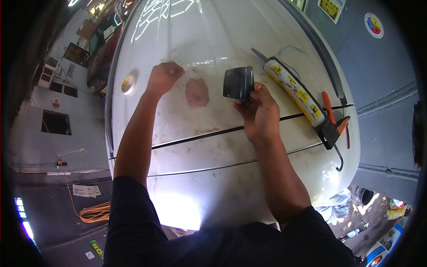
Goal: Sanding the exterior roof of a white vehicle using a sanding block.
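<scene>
My right hand point(260, 109) grips a black rectangular piece point(237, 82) by its lower right corner and holds it up over a white vehicle panel point(213, 147). The piece looks thin, smudged and slightly bent near its right side. My left hand point(164, 78) is closed at the far left of a reddish-brown patch point(197, 93) on the panel. Its fingers curl inward, and whatever they may hold is hidden. To the right of my right hand lies a caulking gun point(330, 133) with orange handles, loaded with a white and yellow sealant tube point(296, 91).
A roll of tape point(128, 84) rests on the panel at the left. Dark seams point(200, 139) cross the panel nearer to me. Grey metal doors point(382, 102) stand at the right. On the floor at left lies a coiled orange cord point(94, 212). A dark red vehicle point(101, 66) stands beyond.
</scene>
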`<state>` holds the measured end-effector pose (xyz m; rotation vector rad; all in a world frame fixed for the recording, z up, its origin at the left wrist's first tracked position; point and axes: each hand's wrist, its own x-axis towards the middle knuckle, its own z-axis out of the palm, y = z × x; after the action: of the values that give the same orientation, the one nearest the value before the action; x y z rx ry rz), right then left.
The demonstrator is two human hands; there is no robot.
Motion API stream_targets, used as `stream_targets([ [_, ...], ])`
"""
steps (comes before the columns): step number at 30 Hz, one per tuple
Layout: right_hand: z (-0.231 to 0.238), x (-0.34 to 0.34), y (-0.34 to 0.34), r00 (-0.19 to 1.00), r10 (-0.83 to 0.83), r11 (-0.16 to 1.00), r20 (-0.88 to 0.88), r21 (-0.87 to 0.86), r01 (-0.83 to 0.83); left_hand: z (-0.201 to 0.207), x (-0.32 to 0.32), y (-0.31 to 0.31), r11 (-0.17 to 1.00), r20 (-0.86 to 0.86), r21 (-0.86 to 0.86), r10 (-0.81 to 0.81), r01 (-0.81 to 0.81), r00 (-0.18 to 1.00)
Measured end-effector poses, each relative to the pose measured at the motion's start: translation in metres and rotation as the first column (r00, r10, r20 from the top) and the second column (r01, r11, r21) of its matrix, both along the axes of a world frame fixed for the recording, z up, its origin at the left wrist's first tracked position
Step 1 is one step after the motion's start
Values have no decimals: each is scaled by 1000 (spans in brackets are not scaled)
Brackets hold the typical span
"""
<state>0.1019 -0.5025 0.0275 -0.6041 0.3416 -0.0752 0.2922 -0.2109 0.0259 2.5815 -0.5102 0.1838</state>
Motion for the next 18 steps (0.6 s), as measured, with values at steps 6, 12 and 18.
stream_targets([
  [6,6,0,-2,1000,16,999,-26,52,-15,11,6,1,969,38,200,-156,145,987],
  [12,7,0,-2,999,29,995,-27,94,-26,18,20,1,927,44,336,-192,166,980],
  [18,9,1,-3,997,37,994,-64,103,-30,19,18,-14,933,3,358,-54,49,999],
])
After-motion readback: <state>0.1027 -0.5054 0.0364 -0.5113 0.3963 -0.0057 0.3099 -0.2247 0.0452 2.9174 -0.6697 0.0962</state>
